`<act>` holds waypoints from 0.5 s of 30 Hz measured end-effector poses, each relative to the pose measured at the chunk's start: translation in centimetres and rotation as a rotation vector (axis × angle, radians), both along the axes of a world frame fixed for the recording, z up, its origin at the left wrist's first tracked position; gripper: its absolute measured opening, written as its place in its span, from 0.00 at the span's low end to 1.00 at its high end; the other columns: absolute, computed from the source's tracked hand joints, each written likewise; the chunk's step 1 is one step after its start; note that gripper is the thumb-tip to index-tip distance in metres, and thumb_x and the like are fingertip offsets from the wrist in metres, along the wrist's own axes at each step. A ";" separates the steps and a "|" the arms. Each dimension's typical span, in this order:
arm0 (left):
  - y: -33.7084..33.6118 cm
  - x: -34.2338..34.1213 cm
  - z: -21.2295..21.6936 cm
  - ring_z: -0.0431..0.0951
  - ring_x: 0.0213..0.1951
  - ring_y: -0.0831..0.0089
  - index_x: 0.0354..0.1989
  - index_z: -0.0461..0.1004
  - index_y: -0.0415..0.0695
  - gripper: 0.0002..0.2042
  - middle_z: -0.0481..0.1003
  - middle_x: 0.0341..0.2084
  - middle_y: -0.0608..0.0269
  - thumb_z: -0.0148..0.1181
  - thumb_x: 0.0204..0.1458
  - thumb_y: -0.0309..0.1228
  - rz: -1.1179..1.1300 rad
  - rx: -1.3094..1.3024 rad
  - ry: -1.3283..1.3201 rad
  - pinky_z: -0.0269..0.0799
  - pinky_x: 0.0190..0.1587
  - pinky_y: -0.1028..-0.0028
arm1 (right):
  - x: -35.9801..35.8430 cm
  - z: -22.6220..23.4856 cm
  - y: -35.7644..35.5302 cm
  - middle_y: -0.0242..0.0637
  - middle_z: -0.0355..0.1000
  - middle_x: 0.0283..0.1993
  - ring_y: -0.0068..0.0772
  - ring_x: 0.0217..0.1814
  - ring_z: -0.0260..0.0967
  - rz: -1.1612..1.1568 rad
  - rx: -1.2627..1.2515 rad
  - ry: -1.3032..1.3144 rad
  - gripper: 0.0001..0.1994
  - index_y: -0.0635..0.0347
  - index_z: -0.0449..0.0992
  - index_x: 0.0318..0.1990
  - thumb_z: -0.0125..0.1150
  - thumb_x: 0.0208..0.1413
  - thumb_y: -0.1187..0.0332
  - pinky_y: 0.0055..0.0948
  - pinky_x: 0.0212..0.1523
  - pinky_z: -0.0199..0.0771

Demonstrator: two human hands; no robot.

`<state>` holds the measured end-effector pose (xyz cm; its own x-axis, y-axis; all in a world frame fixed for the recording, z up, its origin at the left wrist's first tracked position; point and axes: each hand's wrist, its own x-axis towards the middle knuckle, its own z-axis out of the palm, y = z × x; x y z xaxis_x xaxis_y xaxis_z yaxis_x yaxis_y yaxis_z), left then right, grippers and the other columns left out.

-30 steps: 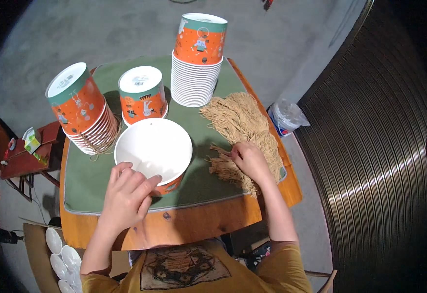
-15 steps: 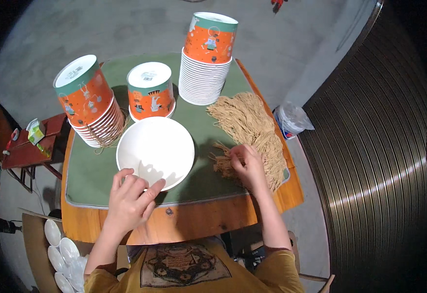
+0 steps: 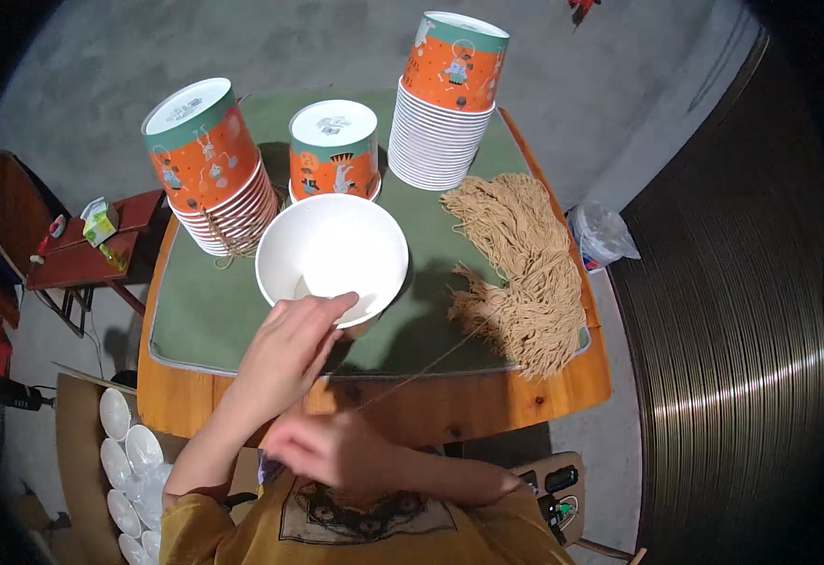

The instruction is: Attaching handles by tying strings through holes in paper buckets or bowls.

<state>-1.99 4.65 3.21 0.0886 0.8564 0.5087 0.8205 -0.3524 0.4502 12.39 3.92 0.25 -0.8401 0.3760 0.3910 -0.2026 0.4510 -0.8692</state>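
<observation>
While the left hand (image 3: 285,353) grips the bowl (image 3: 332,256) rim at the table's near edge, the right hand (image 3: 332,450), blurred, pinches a string (image 3: 431,363) running far-right to the bundle (image 3: 520,273).

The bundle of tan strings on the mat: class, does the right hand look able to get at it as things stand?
Probably yes. The right hand is drawn back near the body, blurred, but nothing stands between it and the bundle of tan strings; the white bowl sits off to the left.
</observation>
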 end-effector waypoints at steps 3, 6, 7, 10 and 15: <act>0.1 0.2 0.3 0.72 0.39 0.56 0.53 0.69 0.44 0.18 0.72 0.35 0.56 0.56 0.52 0.23 0.000 -0.024 -0.002 0.66 0.45 0.63 | 0.5 -2.4 2.8 0.31 0.72 0.26 0.22 0.27 0.71 -0.379 -0.132 0.072 0.05 0.60 0.72 0.39 0.55 0.58 0.70 0.28 0.31 0.73; 0.1 0.1 0.2 0.72 0.45 0.55 0.52 0.69 0.45 0.19 0.71 0.41 0.56 0.56 0.50 0.22 -0.016 -0.015 0.004 0.65 0.50 0.62 | 2.1 -2.5 4.7 0.27 0.69 0.23 0.15 0.21 0.63 -0.500 -0.346 0.114 0.05 0.59 0.71 0.37 0.54 0.61 0.68 0.19 0.23 0.65; 0.1 0.1 0.1 0.69 0.50 0.55 0.52 0.70 0.45 0.19 0.70 0.44 0.56 0.57 0.49 0.22 -0.021 0.019 0.018 0.63 0.53 0.60 | 2.3 -2.3 4.9 0.26 0.68 0.22 0.13 0.21 0.60 -0.524 -0.614 0.052 0.05 0.59 0.71 0.36 0.54 0.62 0.67 0.16 0.21 0.61; -0.1 0.3 0.4 0.64 0.58 0.53 0.50 0.71 0.46 0.19 0.68 0.49 0.56 0.58 0.47 0.23 -0.052 0.065 0.079 0.57 0.59 0.54 | 2.7 -2.1 5.1 0.24 0.66 0.21 0.09 0.19 0.56 -0.496 -0.652 0.100 0.07 0.57 0.70 0.36 0.52 0.64 0.65 0.13 0.19 0.54; -0.3 0.5 0.1 0.58 0.63 0.51 0.44 0.74 0.48 0.14 0.68 0.50 0.58 0.60 0.47 0.24 -0.080 0.090 0.134 0.50 0.62 0.46 | 2.7 -2.3 5.1 0.23 0.66 0.21 0.10 0.19 0.56 -0.465 -0.609 0.057 0.07 0.57 0.70 0.36 0.51 0.65 0.65 0.13 0.19 0.55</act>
<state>-1.44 4.38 3.31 0.2266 0.7954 0.5621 0.8386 -0.4529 0.3028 15.14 9.04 -2.05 -0.5275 0.8486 0.0394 -0.1613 -0.0545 -0.9854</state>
